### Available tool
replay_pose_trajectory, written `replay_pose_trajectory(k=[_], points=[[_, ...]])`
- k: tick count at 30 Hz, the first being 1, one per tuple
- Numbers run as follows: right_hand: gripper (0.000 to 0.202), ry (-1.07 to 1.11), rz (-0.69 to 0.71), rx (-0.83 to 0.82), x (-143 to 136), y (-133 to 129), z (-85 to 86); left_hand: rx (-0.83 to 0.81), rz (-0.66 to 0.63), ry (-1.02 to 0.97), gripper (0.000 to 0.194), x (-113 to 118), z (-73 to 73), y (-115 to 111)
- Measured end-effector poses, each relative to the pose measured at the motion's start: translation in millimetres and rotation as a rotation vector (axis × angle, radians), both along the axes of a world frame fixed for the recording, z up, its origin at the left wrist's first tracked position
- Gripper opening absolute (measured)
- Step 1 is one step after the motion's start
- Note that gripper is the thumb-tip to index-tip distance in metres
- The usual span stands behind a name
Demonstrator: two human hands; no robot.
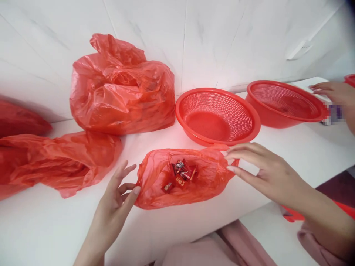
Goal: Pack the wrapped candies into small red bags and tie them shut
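Note:
A thin red plastic bag (213, 184) lies on the white table with its mouth spread wide. Inside it are several small wrapped sweets (183, 171) in dark red and black wrappers. My left hand (115, 199) pinches the bag's left rim between thumb and finger, its other fingers spread. At the opposite end, the thumb and fingertips of my right hand (263, 170) hold the rim near its handle. Just behind the bag stands a red mesh basket (216, 127), with only its bare bottom showing inside.
A full, bulging red bag (122, 103) stands against the white tiled wall. Another crumpled red bag (63, 159) lies at the left. A second red basket (285, 103) is at the right, beside another person's hand (334, 92). The table's front edge runs below my right arm.

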State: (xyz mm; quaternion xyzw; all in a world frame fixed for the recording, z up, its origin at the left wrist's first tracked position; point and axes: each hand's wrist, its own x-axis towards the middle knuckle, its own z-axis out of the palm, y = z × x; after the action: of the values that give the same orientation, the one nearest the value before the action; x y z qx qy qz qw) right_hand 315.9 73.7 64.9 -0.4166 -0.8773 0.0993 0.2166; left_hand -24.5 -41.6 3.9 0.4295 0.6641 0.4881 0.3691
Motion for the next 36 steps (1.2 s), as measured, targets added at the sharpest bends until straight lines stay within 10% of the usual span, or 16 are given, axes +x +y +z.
replay_pose_trajectory(k=[4, 9, 15, 18, 22, 27, 36], points=[[0.023, 0.087, -0.198, -0.084, 8.8, -7.9, -21.8, -0.121, 0.010, 0.021, 0.066, 2.9, -7.8, 0.2], [0.027, 0.046, -0.129, -0.358, 2.5, -9.0, -42.6, -0.114, -0.024, -0.088, 0.058, 13.2, -12.3, 0.3], [0.015, 0.311, -0.167, 0.114, -22.2, -19.9, -19.6, -0.062, 0.010, -0.160, 0.043, 18.7, -10.5, -0.7], [0.017, 0.345, 0.063, 0.056, -54.2, -23.8, -18.3, -0.014, -0.016, -0.191, 0.042, 21.5, -15.8, 6.3], [0.036, 0.061, 0.285, -0.274, -96.3, -2.6, -57.0, 0.040, 0.050, -0.329, 0.044, 29.2, -26.2, 17.3], [0.032, 0.088, 0.182, -0.448, -108.5, 33.6, -99.0, 0.005, 0.182, -0.350, 0.047, 33.3, -32.0, 20.1], [0.022, 0.156, -0.064, -0.505, -94.6, 39.8, -98.0, -0.009, 0.196, -0.312, 0.044, 25.7, -37.1, 20.6]])
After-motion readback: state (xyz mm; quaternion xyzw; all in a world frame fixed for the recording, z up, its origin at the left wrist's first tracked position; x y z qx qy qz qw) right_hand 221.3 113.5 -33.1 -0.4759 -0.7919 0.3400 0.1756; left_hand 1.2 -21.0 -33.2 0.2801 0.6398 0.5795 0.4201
